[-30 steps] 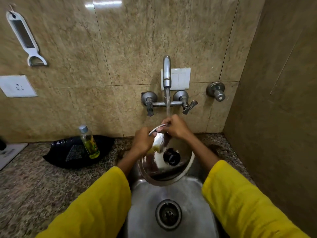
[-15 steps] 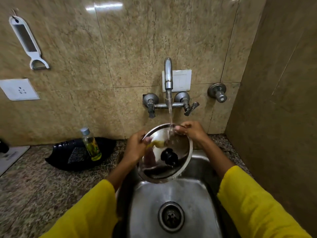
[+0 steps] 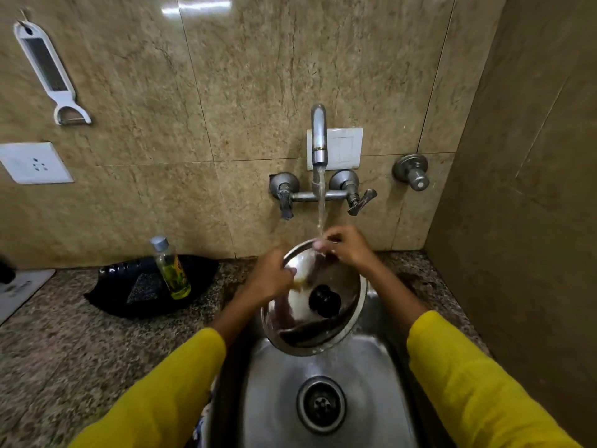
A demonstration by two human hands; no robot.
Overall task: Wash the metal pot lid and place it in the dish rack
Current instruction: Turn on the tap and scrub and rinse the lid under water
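The round metal pot lid with a black knob is held tilted over the steel sink, its top face toward me. My left hand grips the lid's left rim, with something yellowish pinched at the fingertips. My right hand pinches the far upper rim under the running water. Water from the tap hits the lid's top edge and runs off the lower rim into the sink. No dish rack is in view.
A black tray with a bottle of yellow liquid sits on the granite counter to the left. A wall closes in on the right. A peeler hangs on the tiles above a socket.
The lid was turned to face me and tilted under the stream. My right hand shifted along the upper rim, first right, then back toward the water.
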